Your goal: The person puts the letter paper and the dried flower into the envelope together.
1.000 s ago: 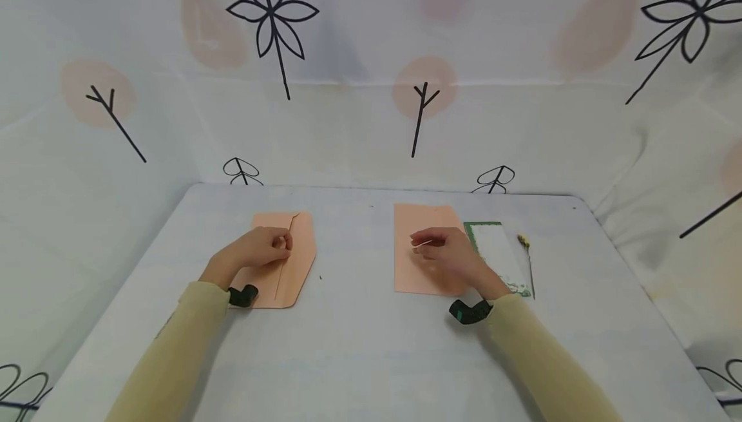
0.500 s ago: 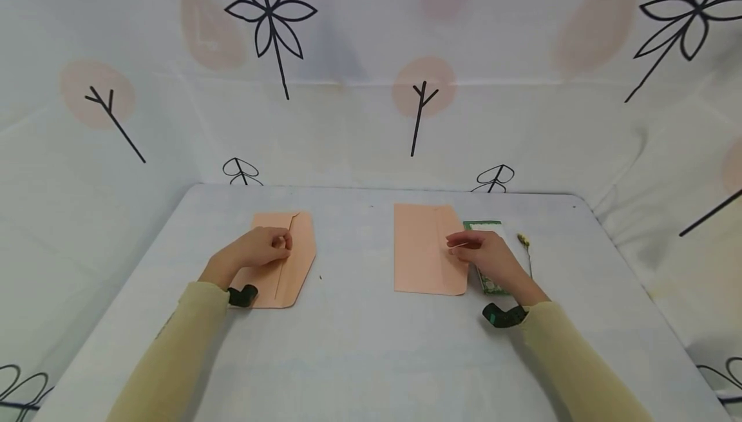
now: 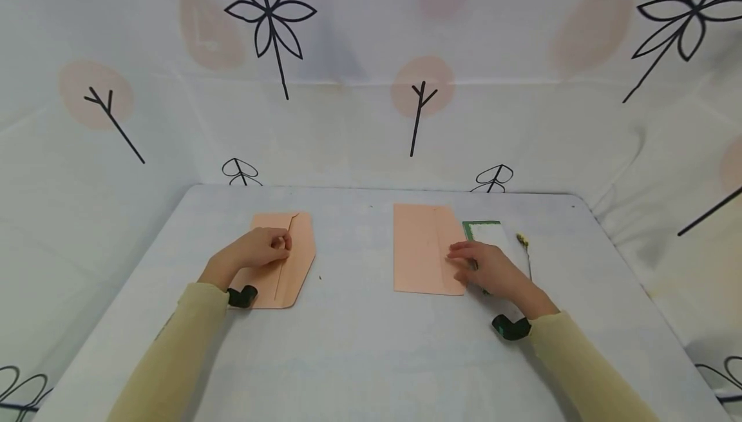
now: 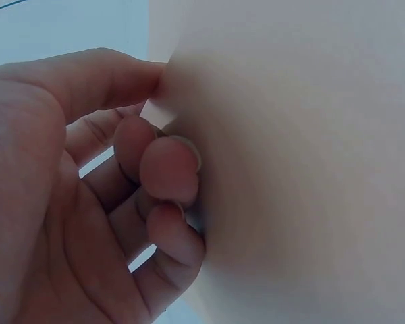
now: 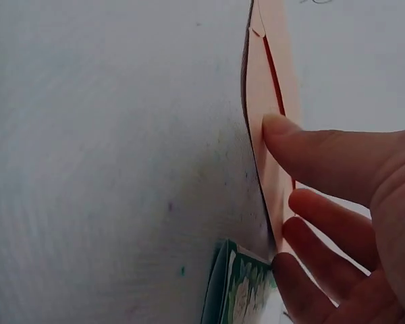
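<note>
On the left of the table lies a peach envelope (image 3: 298, 261) with its flap to the right. My left hand (image 3: 252, 251) rests on it, fingers loosely curled; in the left wrist view the fingertips (image 4: 169, 169) meet its surface and nothing shows between them. A second peach envelope (image 3: 417, 248) lies right of centre, its flap also spread to the right. At that flap's edge is my right hand (image 3: 489, 270). Its thumb touches the flap in the right wrist view, with the other fingers (image 5: 324, 253) spread beside it, partly over a green-bordered card (image 3: 482, 230).
To the right of the card lies a thin stem with a small yellow flower head (image 3: 523, 240). Black wrist devices (image 3: 511, 328) hang under both sleeves. Patterned white cloth (image 3: 348, 132) rises behind the white table (image 3: 359, 351).
My right hand has moved right and towards me, from over the envelope to its flap edge, and its fingers have spread. The flap has come into sight. My left hand stays put.
</note>
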`<state>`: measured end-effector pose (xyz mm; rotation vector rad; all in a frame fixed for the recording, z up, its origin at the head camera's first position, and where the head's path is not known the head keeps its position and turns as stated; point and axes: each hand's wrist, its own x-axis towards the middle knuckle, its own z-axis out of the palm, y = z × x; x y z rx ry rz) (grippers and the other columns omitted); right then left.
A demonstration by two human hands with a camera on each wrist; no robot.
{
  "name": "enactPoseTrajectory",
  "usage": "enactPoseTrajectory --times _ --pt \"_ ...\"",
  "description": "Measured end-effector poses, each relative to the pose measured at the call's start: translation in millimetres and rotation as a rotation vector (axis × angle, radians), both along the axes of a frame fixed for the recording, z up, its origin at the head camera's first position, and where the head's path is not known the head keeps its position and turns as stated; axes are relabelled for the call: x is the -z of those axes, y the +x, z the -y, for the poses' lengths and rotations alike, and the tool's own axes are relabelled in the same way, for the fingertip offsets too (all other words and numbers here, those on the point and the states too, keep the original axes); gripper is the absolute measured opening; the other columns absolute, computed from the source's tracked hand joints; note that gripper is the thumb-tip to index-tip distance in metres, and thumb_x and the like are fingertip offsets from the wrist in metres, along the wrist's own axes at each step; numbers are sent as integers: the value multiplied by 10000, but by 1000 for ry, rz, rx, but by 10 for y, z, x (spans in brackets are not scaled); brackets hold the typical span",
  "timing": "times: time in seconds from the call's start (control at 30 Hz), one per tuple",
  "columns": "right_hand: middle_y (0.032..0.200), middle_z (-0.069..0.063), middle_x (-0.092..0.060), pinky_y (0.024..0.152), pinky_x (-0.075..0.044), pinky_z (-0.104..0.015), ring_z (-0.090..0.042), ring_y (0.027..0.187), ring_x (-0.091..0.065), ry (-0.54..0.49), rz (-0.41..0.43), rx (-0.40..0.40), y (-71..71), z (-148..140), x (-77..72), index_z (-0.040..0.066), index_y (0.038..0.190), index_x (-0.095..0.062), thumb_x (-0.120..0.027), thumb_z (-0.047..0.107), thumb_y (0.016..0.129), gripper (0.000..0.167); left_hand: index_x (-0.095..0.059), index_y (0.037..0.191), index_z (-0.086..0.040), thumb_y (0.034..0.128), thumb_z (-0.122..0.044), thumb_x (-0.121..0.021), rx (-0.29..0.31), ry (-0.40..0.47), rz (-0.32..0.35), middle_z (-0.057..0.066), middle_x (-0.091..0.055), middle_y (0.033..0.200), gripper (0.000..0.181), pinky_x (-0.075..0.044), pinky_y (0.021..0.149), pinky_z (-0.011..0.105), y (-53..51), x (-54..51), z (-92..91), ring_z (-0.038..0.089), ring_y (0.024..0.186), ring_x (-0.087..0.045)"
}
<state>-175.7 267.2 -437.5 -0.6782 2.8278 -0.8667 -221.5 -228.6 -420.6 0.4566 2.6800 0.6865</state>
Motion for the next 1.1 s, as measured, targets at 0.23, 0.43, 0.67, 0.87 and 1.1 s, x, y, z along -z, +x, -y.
enactPoseTrajectory --times 0.23,0.43,0.67,0.87,1.1 --pt "1513 -230 -399 1070 -329 -564 -444 1419 -290 87 53 -100 25 -38 17 -14 1345 -592 -750 267 894 554 -613 960 -149 923 -156 -647 4 17 1 2 -466 663 51 -368 589 314 -8 41 18 161 591 -469" --pt "1544 -231 -343 1076 -323 -557 -438 1434 -258 145 36 -142 47 -19 14 -17 1383 -548 -729 304 910 600 -610 960 -152 915 -153 -640 15 -15 -30 -7 -478 675 54 -376 590 313 -16 41 25 157 605 -475" --pt "1573 -231 -283 1095 -260 -598 -441 1446 -222 193 27 -172 73 -44 35 15 1428 -505 -690 364 930 636 -605 1008 -160 925 -166 -610 53 -29 -55 -4 -514 659 83 -388 586 322 15 -52 -131 161 585 -490" --pt "1561 -237 -303 1086 -152 -684 -426 1443 -246 213 -14 -203 98 -49 0 37 1436 -505 -684 339 937 610 -611 1049 -197 976 -237 -616 148 -12 -95 -19 -534 726 83 -403 594 319 44 -99 -416 149 609 -490" --pt "1540 -277 -316 1059 -194 -704 -443 1422 -284 218 -58 -240 136 -24 -48 35 1432 -514 -670 280 955 558 -620 1074 -192 989 -243 -624 279 76 -108 -28 -566 789 99 -454 677 328 33 -85 -834 130 680 -523"
